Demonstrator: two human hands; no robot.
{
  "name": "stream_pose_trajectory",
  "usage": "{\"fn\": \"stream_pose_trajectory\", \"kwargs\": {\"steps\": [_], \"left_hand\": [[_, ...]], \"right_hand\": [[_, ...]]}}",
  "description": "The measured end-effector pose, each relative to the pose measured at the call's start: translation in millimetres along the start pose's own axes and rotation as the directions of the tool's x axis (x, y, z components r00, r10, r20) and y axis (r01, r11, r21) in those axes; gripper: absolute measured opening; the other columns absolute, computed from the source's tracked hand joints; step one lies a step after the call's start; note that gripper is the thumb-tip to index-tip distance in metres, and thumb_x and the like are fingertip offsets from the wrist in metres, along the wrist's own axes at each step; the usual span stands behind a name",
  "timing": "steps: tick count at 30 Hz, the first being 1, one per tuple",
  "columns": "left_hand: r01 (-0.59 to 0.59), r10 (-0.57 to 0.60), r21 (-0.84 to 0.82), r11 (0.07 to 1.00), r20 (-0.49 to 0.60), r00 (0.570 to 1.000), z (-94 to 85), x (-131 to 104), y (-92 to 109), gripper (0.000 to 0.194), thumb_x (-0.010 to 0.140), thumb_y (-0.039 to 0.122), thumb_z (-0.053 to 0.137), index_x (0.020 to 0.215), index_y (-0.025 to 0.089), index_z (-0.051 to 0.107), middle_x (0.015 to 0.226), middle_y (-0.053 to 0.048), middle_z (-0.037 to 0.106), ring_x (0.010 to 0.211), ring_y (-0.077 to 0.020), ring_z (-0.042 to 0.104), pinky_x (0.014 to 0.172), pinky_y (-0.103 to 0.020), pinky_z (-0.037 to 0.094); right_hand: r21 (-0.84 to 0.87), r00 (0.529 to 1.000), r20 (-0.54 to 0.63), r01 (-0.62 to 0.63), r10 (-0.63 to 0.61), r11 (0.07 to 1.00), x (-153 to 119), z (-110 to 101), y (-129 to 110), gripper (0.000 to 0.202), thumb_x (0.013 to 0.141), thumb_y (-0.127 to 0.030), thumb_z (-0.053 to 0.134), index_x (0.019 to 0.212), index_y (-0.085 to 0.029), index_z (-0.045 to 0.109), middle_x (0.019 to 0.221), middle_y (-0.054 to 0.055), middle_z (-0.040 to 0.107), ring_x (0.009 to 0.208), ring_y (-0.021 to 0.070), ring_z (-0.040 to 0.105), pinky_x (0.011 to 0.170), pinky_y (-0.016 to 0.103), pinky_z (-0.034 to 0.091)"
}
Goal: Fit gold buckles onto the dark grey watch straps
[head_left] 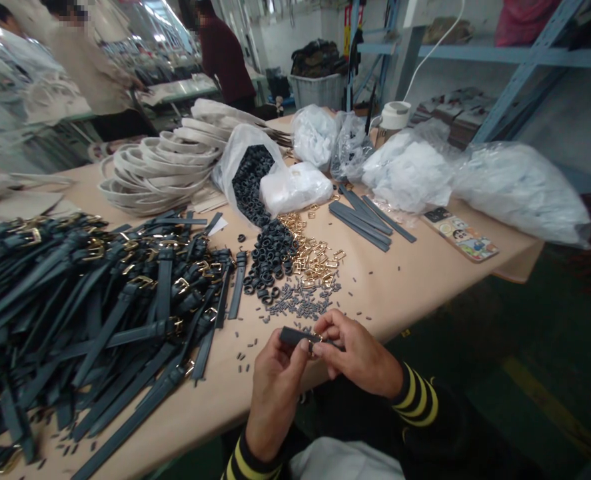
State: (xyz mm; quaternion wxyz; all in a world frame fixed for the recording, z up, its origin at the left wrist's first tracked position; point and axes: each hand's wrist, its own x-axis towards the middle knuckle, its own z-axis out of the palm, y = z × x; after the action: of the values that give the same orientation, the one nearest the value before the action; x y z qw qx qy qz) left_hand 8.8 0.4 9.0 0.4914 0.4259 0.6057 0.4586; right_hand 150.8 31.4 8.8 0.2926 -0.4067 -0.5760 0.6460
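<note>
Between my two hands, over the table's front edge, is a short dark leather strap. My left hand pinches it between thumb and fingers. My right hand is closed at the strap's other end, where a small glint of gold metal shows, probably a buckle; my fingers partly cover it. Just beyond lie scattered small dark tube-like pieces, a pile of gold buckles and a heap of dark strap loops.
A large pile of dark buckled straps covers the table's left side. Loose dark strips, a phone in a cartoon case, plastic bags, an open bag of loops and coiled pale bands lie farther back. People stand behind.
</note>
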Motion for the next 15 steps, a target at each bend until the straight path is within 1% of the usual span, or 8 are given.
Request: {"fn": "stream_pose_trajectory", "kwargs": {"steps": [2,4,6,7,9,11,13,15], "left_hand": [[0.071,-0.066,-0.154,0.985,0.039,0.997,-0.7,1.5,-2.6,0.017,0.074,0.029,0.06,0.081,0.014,0.056,0.072,0.0,0.061,0.065,-0.0112,0.055,0.064,-0.022,0.044],[0.11,-0.095,-0.258,0.96,0.067,0.993,-1.2,2.4,-4.6,0.018,0.074,0.028,0.061,0.084,0.014,0.056,0.073,-0.001,0.061,0.066,-0.0108,0.056,0.065,-0.022,0.044],[0.122,-0.102,-0.291,0.949,0.082,0.991,-1.4,2.6,-5.7,0.018,0.074,0.028,0.061,0.085,0.014,0.056,0.075,-0.002,0.062,0.067,-0.011,0.056,0.066,-0.023,0.044],[0.12,-0.1,-0.281,0.952,0.087,0.991,-1.2,2.4,-6.0,0.018,0.075,0.028,0.06,0.086,0.014,0.055,0.077,-0.002,0.062,0.069,-0.0116,0.057,0.066,-0.023,0.045],[0.095,-0.079,-0.2,0.975,0.089,0.993,-0.2,1.0,-6.5,0.017,0.077,0.029,0.057,0.086,0.015,0.055,0.078,-0.002,0.061,0.07,-0.0129,0.057,0.066,-0.024,0.045],[0.008,-0.005,-0.042,0.999,0.064,0.998,2.0,-2.2,-7.2,0.014,0.08,0.029,0.052,0.085,0.016,0.054,0.078,-0.002,0.06,0.073,-0.0141,0.056,0.068,-0.026,0.045],[-0.15,0.151,0.146,0.978,0.001,0.988,4.2,-6.9,-7.5,0.012,0.082,0.027,0.049,0.087,0.018,0.055,0.084,-0.004,0.057,0.081,-0.0163,0.055,0.076,-0.029,0.044],[-0.287,0.309,0.271,0.919,-0.043,0.95,4.1,-11.8,-6.4,0.016,0.082,0.024,0.045,0.094,0.019,0.056,0.095,-0.007,0.054,0.094,-0.0191,0.051,0.086,-0.033,0.04]], "right_hand": [[0.142,0.997,0.059,-0.053,0.045,0.988,1.1,-2.1,1.8,0.018,0.078,-0.02,0.053,0.091,-0.018,0.04,0.077,-0.001,0.058,0.047,0.0058,0.055,0.046,0.018,0.043],[0.209,0.994,0.08,-0.094,0.079,0.973,2.6,-3.4,3.6,0.021,0.076,-0.022,0.055,0.09,-0.018,0.04,0.075,-0.001,0.059,0.047,0.0062,0.056,0.046,0.018,0.044],[0.225,0.993,0.067,-0.112,0.099,0.968,4.1,-2.9,5.2,0.022,0.075,-0.023,0.057,0.087,-0.018,0.04,0.073,-0.002,0.059,0.044,0.0057,0.055,0.044,0.017,0.044],[0.215,0.994,0.052,-0.107,0.098,0.971,4.9,-1.9,5.9,0.022,0.075,-0.024,0.057,0.086,-0.018,0.039,0.072,-0.002,0.06,0.043,0.0053,0.054,0.043,0.016,0.043],[0.173,0.997,0.009,-0.079,0.079,0.982,6.3,0.7,7.2,0.021,0.075,-0.024,0.057,0.082,-0.018,0.039,0.071,-0.002,0.061,0.04,0.0044,0.051,0.039,0.015,0.04],[0.131,0.998,-0.027,-0.05,0.054,0.99,7.9,3.0,8.6,0.02,0.075,-0.026,0.057,0.08,-0.018,0.04,0.067,-0.003,0.06,0.038,0.0041,0.048,0.035,0.014,0.037],[0.104,0.998,-0.047,-0.042,0.047,0.994,9.7,3.4,10.0,0.02,0.075,-0.027,0.058,0.079,-0.019,0.04,0.063,-0.004,0.059,0.037,0.0046,0.046,0.033,0.014,0.036],[0.077,0.997,-0.056,-0.056,0.06,0.996,11.3,1.5,11.3,0.021,0.074,-0.026,0.059,0.079,-0.019,0.041,0.059,-0.005,0.058,0.035,0.0046,0.045,0.031,0.013,0.034]]}}
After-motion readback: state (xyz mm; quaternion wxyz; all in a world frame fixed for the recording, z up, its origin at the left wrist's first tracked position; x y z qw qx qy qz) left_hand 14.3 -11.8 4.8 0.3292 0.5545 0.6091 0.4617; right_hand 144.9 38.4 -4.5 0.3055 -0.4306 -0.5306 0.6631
